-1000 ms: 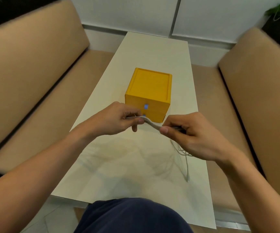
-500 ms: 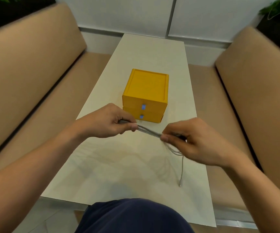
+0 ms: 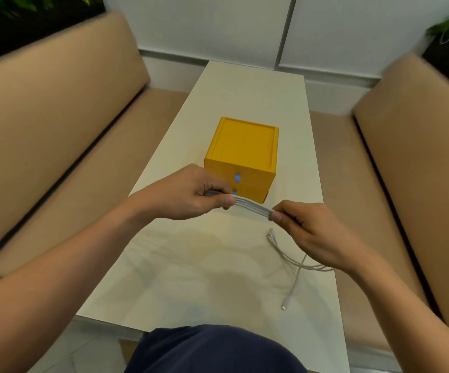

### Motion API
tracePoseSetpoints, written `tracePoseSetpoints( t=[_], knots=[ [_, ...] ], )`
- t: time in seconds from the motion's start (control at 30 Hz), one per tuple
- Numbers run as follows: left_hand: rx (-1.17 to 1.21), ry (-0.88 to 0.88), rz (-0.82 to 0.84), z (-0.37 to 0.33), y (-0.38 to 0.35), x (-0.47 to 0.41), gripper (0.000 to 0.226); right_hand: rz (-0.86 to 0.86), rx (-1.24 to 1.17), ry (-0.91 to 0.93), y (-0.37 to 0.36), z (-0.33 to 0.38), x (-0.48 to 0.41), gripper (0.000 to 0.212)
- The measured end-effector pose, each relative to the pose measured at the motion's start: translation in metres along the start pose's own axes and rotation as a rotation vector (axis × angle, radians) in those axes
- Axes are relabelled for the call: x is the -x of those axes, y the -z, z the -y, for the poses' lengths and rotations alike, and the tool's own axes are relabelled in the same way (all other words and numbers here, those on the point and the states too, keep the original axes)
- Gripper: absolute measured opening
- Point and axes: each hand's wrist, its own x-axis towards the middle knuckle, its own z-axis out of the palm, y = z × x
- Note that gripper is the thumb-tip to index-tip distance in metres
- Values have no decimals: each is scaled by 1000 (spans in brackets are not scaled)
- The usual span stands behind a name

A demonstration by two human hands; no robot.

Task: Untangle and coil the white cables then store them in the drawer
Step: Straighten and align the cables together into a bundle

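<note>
A bundle of several parallel strands of white cable [image 3: 251, 206] stretches between my two hands above the table. My left hand [image 3: 191, 195] pinches one end of the bundle between thumb and fingers. My right hand [image 3: 306, 230] pinches the other end. Loose cable tails [image 3: 296, 265] hang from under my right hand and lie on the white table [image 3: 191, 278], one ending in a plug near the table's right front edge. Just behind my hands stands the yellow drawer box [image 3: 242, 146], with both of its drawers closed and a small blue handle on each.
Tan sofa benches [image 3: 56, 130] run along both sides of the narrow table. A white wall panel closes the far end. Green plants show in the top corners. My dark-clad knee [image 3: 212, 351] is at the bottom edge.
My hands have moved slightly apart, and the folded strands between them are pulled straighter and flatter. The loose tail with the plug has slid to the right on the table.
</note>
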Motion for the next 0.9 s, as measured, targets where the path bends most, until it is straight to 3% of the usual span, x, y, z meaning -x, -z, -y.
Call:
tracePoseSetpoints(
  t=[0.13, 0.23, 0.4, 0.47, 0.63, 0.73, 0.9],
  knots=[
    [-7, 31, -13, 2, -1, -1, 25, -95, 50, -34, -2, 1, -6, 30],
    [-8, 36, 6, 1, -3, -2, 26, -146, 14, -21, -7, 3, -6, 47],
    [-47, 30, 29, -3, -6, -4, 22, 55, 150, 27, -4, 2, -2, 62],
    [-73, 13, 47, -3, -8, -6, 22, 60, 132, 32, 0, 12, 0, 68],
    [-97, -44, 46, -9, -9, -9, 23, 0, -2, 35, -4, 40, -14, 32],
    [-93, -41, 11, -12, -6, -10, 29, -18, -126, 2, -10, 36, -21, 25],
    [105, 111, -14, -11, -5, -13, 19, -176, 103, 89, -6, 33, -22, 25]
  ],
)
